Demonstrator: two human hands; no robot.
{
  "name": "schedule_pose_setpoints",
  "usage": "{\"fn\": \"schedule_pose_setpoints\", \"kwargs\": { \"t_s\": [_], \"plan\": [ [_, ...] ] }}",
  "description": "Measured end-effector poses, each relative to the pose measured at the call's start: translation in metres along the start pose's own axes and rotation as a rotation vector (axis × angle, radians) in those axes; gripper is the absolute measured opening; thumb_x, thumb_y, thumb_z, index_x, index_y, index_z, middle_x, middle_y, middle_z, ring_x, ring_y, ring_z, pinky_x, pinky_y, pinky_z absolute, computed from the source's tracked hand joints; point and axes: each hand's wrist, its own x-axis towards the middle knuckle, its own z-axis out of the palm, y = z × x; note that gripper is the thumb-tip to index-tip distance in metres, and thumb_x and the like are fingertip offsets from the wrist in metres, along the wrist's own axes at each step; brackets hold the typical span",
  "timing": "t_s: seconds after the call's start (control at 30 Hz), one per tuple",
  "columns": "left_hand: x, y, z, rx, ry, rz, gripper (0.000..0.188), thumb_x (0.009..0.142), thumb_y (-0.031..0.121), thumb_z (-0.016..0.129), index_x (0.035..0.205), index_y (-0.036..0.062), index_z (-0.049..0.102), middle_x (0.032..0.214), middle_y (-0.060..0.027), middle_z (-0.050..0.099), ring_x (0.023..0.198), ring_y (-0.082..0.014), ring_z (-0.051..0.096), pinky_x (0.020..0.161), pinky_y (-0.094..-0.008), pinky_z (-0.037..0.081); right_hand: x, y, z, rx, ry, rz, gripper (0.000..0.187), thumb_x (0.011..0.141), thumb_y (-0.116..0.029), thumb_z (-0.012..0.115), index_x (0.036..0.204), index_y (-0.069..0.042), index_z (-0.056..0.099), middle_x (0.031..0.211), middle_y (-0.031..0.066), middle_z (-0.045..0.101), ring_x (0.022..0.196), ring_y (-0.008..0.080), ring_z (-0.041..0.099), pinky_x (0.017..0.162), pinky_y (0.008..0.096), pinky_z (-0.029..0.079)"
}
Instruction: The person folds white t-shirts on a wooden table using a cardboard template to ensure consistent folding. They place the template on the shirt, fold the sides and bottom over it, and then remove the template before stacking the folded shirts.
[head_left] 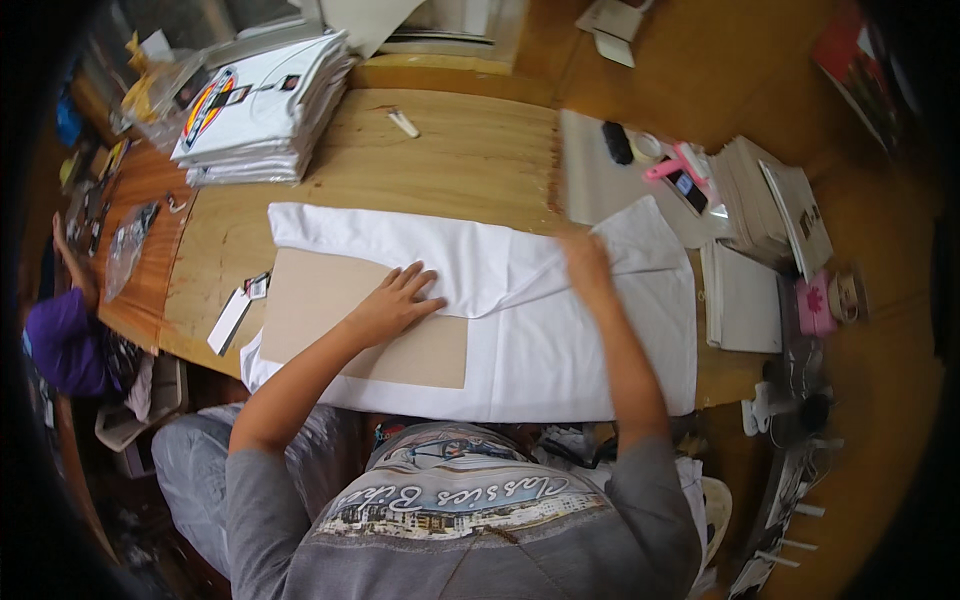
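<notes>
A white shirt [590,365] lies spread over the wooden table in front of me, with a tan cardboard sheet [320,300] on its left half. One long side of the cloth is folded over the sheet's far edge. My left hand [397,303] rests flat on the sheet and the fold's edge, fingers spread. Blurred by motion, my right hand [585,262] is closed on the cloth right of the sheet, and creases run out from it. Its fingertips are hidden.
Folded white shirts [265,110] are stacked at the far left. A white tag [230,320] lies left of the cloth. At right are a pink tape dispenser [680,163], a phone [686,192] and a white box [742,300]. Another person's purple sleeve [65,340] shows at far left.
</notes>
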Motion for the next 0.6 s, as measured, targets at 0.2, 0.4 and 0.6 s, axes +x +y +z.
{"fn": "schedule_pose_setpoints", "kwargs": {
  "t_s": [0.2,0.4,0.6],
  "plan": [
    [0.009,0.02,-0.011,-0.154,0.034,-0.127,0.036,0.064,0.017,0.061,0.1,0.0156,0.052,0.12,-0.0161,0.034,0.117,-0.0381,0.027,0.091,-0.0526,0.025,0.007,0.134,-0.041,-0.612,-0.128,-0.135,0.02,0.074,-0.014,0.047,0.092,-0.012,0.056,0.097,0.006,0.052,0.084,0.0216,0.052,0.063,0.0378,0.044],
    [0.012,0.03,0.005,-0.124,0.233,-0.21,0.024,0.067,0.023,0.063,0.087,0.0128,0.055,0.112,-0.0152,0.04,0.113,-0.0374,0.03,0.087,-0.0531,0.027,-0.072,0.136,-0.097,-0.278,0.467,0.544,0.014,0.075,-0.018,0.051,0.083,-0.007,0.055,0.091,0.013,0.052,0.082,0.0293,0.052,0.061,0.0375,0.043],
    [0.016,0.037,0.016,-0.191,0.316,-0.163,0.017,0.07,0.015,0.059,0.086,0.0095,0.053,0.106,-0.0077,0.048,0.111,-0.026,0.038,0.09,-0.048,0.026,-0.224,0.105,-0.087,-0.521,0.399,0.724,0.029,0.067,0.002,0.052,0.093,-0.009,0.057,0.087,0.012,0.05,0.081,0.0284,0.051,0.069,0.0358,0.043]
  ]
}}
